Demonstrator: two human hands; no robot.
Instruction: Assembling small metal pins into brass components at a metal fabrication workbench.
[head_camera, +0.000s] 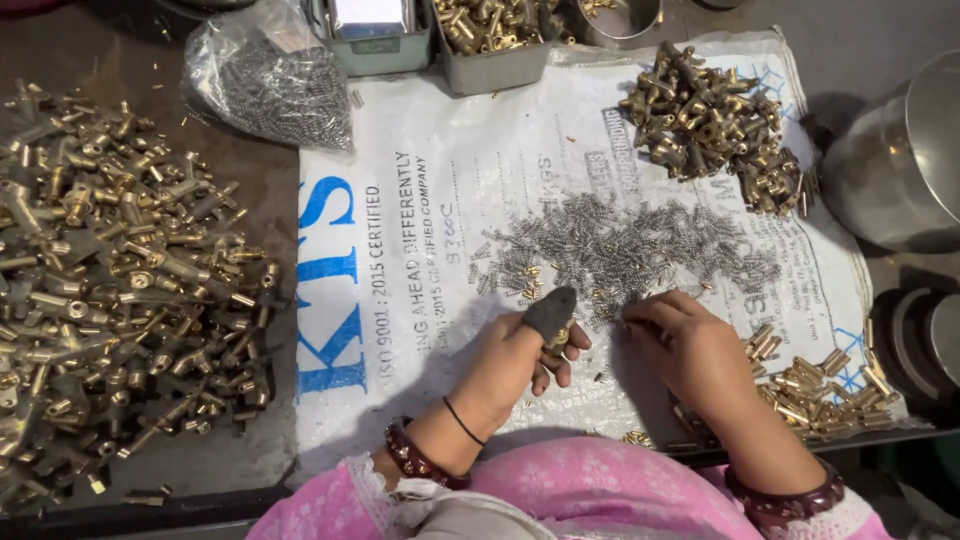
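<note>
My left hand (520, 365) has a dark rubber cover on its thumb and is closed around a small brass fitting (556, 340). My right hand (690, 345) rests palm down on the white woven sack (420, 330), its fingertips pinching at the near edge of a spread of small steel springs (620, 245). Whether a spring sits between those fingertips is hidden. Both hands lie close together at the sack's front middle. Short brass pins (810, 385) lie in a loose pile just right of my right wrist.
A big heap of brass fittings (110, 290) covers the table at left. Another brass pile (710, 125) sits at the sack's far right. A plastic bag of springs (275, 85) and metal trays (490, 40) stand at the back. A steel pot (895, 160) stands at right.
</note>
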